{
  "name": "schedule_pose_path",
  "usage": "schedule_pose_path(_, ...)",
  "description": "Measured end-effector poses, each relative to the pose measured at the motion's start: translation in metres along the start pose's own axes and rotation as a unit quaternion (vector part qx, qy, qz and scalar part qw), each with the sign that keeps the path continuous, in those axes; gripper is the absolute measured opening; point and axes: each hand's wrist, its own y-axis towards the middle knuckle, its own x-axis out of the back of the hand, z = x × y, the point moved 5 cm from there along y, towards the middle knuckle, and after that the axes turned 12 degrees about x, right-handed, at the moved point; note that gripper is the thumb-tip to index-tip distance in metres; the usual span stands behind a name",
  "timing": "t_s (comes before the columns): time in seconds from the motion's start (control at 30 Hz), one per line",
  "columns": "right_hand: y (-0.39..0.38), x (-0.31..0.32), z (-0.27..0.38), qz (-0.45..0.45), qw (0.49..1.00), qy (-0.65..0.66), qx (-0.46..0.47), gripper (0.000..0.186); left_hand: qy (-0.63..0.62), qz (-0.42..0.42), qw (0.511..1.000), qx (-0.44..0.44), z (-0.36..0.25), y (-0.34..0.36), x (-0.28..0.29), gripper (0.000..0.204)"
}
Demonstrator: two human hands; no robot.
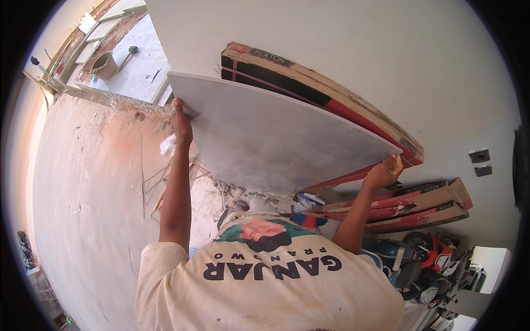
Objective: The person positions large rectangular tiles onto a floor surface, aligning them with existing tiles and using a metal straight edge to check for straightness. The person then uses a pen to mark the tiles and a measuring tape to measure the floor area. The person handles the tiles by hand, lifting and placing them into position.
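A large grey floor tile (270,132) is tilted up before me, with both my hands on its edges. My left hand (183,126) grips the left edge near the upper corner, thumb pointing up. At the opposite end, my right hand (385,172) pinches the right corner. Directly behind the tile, a long cardboard tile box (309,77) in black, red and brown leans against the wall. The tile covers much of that box's front. Its lower edge comes down close to my shirt, above some debris.
More flattened tile cartons (408,207) lie at the right, with parked motorcycles (433,254) beyond them. A bucket (104,66) and a mallet (131,51) stand past the doorway at upper left. Thin sticks (160,179) and white scraps lie on the dusty floor (94,209).
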Motion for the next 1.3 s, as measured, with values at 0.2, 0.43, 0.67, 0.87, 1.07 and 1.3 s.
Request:
schedule_pose_path(0.2, 0.000, 0.006, -0.004, 0.000, 0.999, 0.024, -0.020, 0.026, 0.030, -0.034, 0.998, -0.047, -0.012, -0.008, -0.004, 0.077)
schedule_pose_path(0.43, -0.009, -0.003, 0.003, 0.019, 0.998, 0.030, -0.044, 0.030, 0.069, -0.003, 0.996, -0.052, 0.014, 0.010, 0.045, 0.063)
schedule_pose_path(0.67, -0.015, 0.009, 0.022, -0.031, 0.991, 0.096, -0.083, 0.034, 0.143, -0.004, 0.988, 0.065, 0.073, -0.020, 0.117, 0.052)
schedule_pose_path(0.87, -0.065, 0.011, 0.056, 0.004, 0.976, 0.167, -0.140, 0.033, 0.229, 0.020, 0.940, 0.253, 0.206, -0.108, 0.255, 0.039)
schedule_pose_path(1.07, -0.124, 0.008, 0.125, 0.084, 0.951, 0.236, -0.180, 0.030, 0.402, 0.046, 0.819, 0.407, 0.345, -0.249, 0.418, 0.036)
schedule_pose_path(1.3, -0.195, -0.011, 0.222, 0.236, 0.929, 0.262, -0.115, 0.026, 0.724, 0.285, 0.628, -0.008, 0.405, -0.307, 0.522, 0.016)
